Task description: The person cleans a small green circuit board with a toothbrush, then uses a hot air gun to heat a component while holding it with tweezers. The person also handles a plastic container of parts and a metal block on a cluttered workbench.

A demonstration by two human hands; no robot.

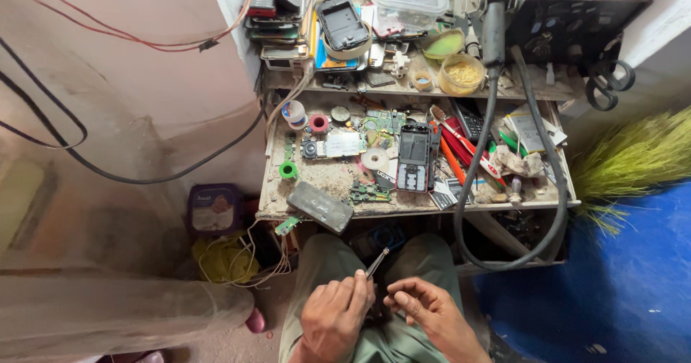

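Observation:
My left hand rests over my lap and grips thin metal tweezers, whose tips point up toward the bench. My right hand sits just to the right, fingers curled, thumb and forefinger pinched together; whether something tiny is between them I cannot tell. Both hands hover above my green trousers. Ahead on the small wooden bench lies an opened phone frame, with circuit boards beside it.
A grey phone back lies at the bench's front edge. Tape rolls, an orange tool and a thick black hose crowd the bench. The upper shelf holds phone parts and a yellow tub. A broom lies right.

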